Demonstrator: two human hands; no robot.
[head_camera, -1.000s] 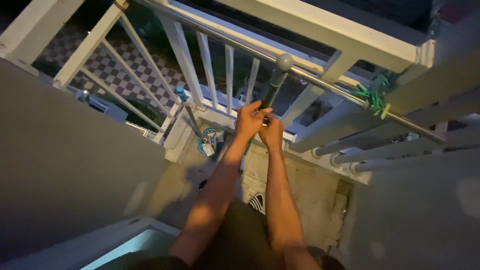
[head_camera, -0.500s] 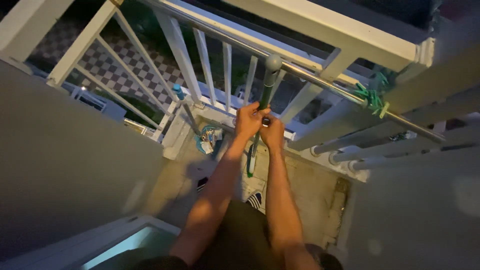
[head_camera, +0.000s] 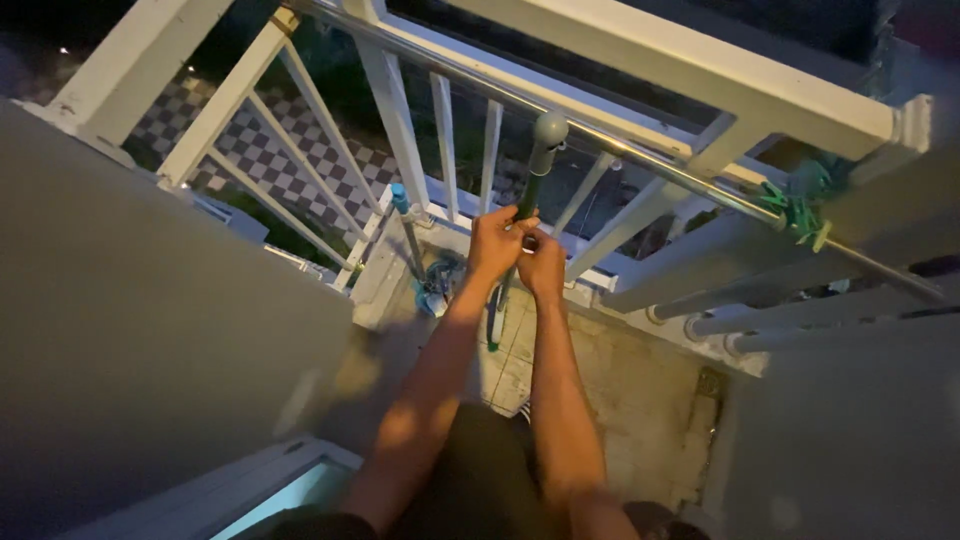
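Observation:
Both of my hands grip a dark green pole (head_camera: 533, 182) with a grey rounded cap on top. My left hand (head_camera: 495, 243) wraps the shaft, and my right hand (head_camera: 542, 262) holds it just beside and slightly lower. The pole stands nearly upright in front of the white balcony railing (head_camera: 440, 150), its lower end (head_camera: 494, 330) reaching down toward the tiled balcony floor (head_camera: 620, 390).
A steel rail (head_camera: 640, 160) runs along the railing, with green clips (head_camera: 800, 210) on it at the right. A second pole with a blue top (head_camera: 402, 205) leans in the corner by a blue object (head_camera: 440, 285). A grey wall (head_camera: 150, 330) rises at the left.
The view has shifted slightly. My hands stay closed on the pole, which has tilted a little and moved slightly to the right against the railing.

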